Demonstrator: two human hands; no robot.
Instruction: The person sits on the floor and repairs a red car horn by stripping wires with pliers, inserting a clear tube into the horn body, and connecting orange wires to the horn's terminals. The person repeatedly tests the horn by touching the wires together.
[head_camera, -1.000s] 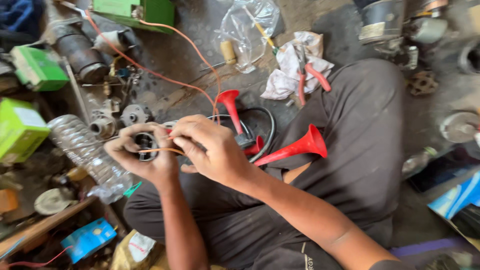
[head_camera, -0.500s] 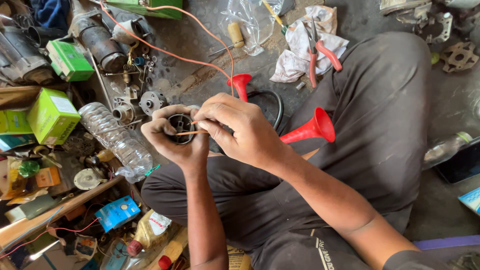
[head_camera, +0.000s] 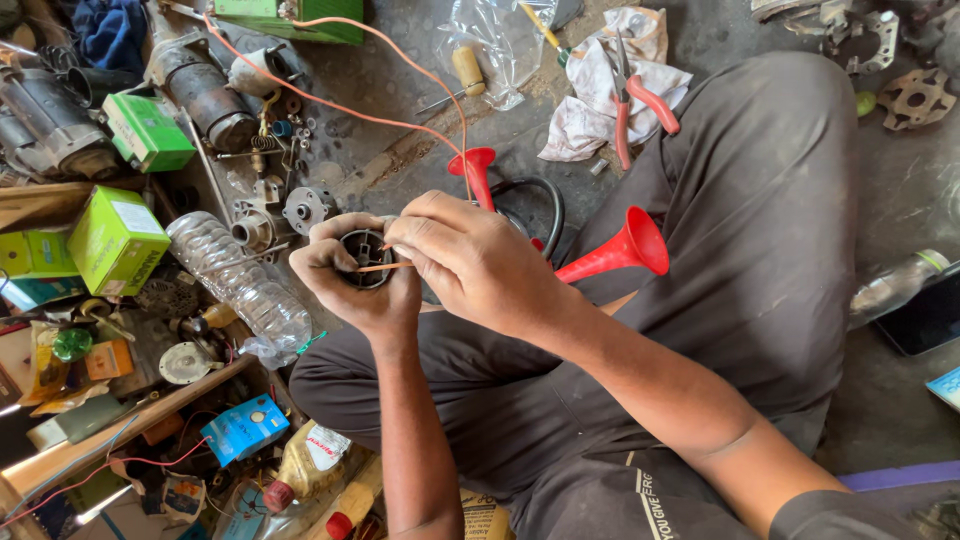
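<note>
My left hand (head_camera: 352, 285) cups a small round black part (head_camera: 366, 255) with a hollow middle. My right hand (head_camera: 480, 262) pinches a thin copper-coloured wire (head_camera: 382, 266) and holds it across the opening of that part. Both hands are above my lap, over dark trousers (head_camera: 740, 250). Just behind them lie two red trumpet horns (head_camera: 612, 252) joined by a black hose (head_camera: 540, 200). An orange wire (head_camera: 400, 60) runs from the back of the floor towards the horns.
A crushed clear plastic bottle (head_camera: 240, 285) lies left of my hands. Green boxes (head_camera: 115, 238), motor parts (head_camera: 205, 95), red-handled pliers (head_camera: 640, 95) on a white rag (head_camera: 590, 110), a plastic bag (head_camera: 495, 45) and several small metal pieces crowd the floor.
The view has shifted, so hands and clutter sit further right and lower in frame. My hands stay together on the round part, the right fingers working the thin wire.
</note>
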